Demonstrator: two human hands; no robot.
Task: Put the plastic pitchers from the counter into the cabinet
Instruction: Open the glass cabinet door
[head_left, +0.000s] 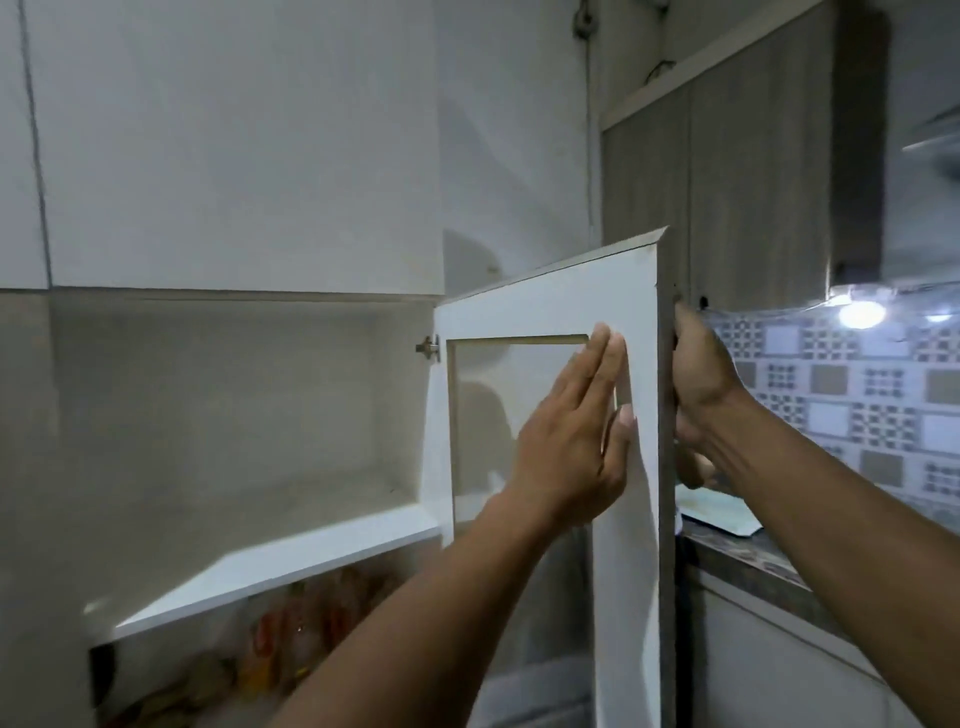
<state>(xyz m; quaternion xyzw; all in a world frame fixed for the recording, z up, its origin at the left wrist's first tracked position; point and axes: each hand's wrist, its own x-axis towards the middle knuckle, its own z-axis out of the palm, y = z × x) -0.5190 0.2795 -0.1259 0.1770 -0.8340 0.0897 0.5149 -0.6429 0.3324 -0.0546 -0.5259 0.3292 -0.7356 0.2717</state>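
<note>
— What are your hands doing?

— My left hand (571, 431) lies flat and open, fingers (602, 358) straight and together, palm pressed on the inner white face of the cabinet door (545, 312). It closes on nothing. My right hand (701, 395) is wrapped round the door's outer edge from the far side, fingers curled and clamped on it.

— And the door itself?

— It stands swung out toward me, hinged on its left side; the metal hinge (428, 348) shows at the top corner. The door has a glass pane (483, 415) set in a white frame.

— What is in the cabinet?

— The upper compartment (234, 405) shows bare walls above a white shelf (291, 556). Under the shelf sit some orange and brown packets (291, 629), too blurred to name.

— Where are the pitchers?

— I can't see any pitcher in this view. A strip of dark counter (748, 561) shows to the right, below my right arm, with something pale and flat (717, 512) lying on it. Behind it is a patterned tile wall (857, 395) with a bright lamp (860, 313) above.
</note>
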